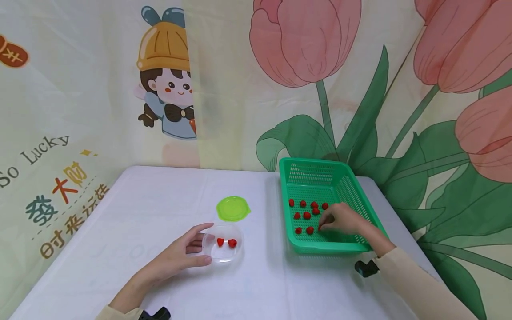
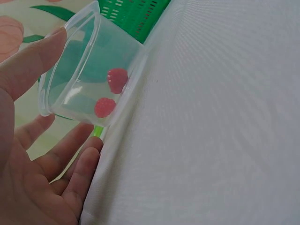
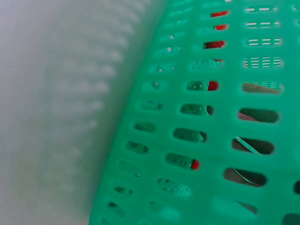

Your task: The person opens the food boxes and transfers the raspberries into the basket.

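Note:
My left hand [image 1: 184,251] holds a clear plastic cup [image 1: 221,257] on the table, with the thumb at its near side and the fingers round its left. In the left wrist view, two red raspberries [image 2: 117,80] lie at the bottom of the cup [image 2: 70,89]. My right hand [image 1: 345,218] reaches down into a green plastic basket [image 1: 294,242], its fingertips pinching a raspberry that is mostly hidden. Several more raspberries [image 1: 306,215] lie scattered on the basket's floor, left of that hand. The right wrist view is filled by the slotted basket wall [image 3: 211,145], with bits of red behind it.
Behind the cup, a bright green lid [image 1: 233,209] lies flat on the white-covered table [image 1: 160,200]. A printed cloth backdrop [image 1: 224,89] with tulips and a cartoon figure hangs along the table's far edge.

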{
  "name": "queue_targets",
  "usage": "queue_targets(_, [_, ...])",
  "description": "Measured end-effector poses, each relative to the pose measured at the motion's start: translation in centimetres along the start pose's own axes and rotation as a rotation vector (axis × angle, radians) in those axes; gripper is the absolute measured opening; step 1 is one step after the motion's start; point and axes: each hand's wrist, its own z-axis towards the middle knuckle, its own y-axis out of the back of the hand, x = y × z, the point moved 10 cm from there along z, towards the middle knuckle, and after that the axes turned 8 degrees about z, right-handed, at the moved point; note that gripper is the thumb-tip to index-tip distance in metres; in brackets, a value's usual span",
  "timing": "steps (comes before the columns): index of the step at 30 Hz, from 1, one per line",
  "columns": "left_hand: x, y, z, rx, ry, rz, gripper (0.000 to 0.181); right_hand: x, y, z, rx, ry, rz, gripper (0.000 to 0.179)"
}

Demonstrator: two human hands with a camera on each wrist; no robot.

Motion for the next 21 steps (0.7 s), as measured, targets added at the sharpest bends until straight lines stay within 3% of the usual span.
queue_targets(8, [0.0,-0.1,0.1,-0.001,0.0,0.011,0.084,-0.4,-0.7,-0.1,0.038,-0.02,0.006,0.006])
queue_targets(13, [-0.1,-0.1,0.2,0.001,0.0,0.021,0.085,0.3,0.1,-0.4,0.032,-0.005,-0.004,0.007])
queue_targets(17, [-0.2,-0.1,0.2,0.001,-0.005,0.022,0.085,2.5,1.4,0.1,-0.007,0.033,-0.015,0.008])
queue_targets(21, [-0.1,0.0,0.0,-0.002,0.004,0.02,0.085,6.8,2.3,1.3,-0.044,0.092,-0.02,0.01])
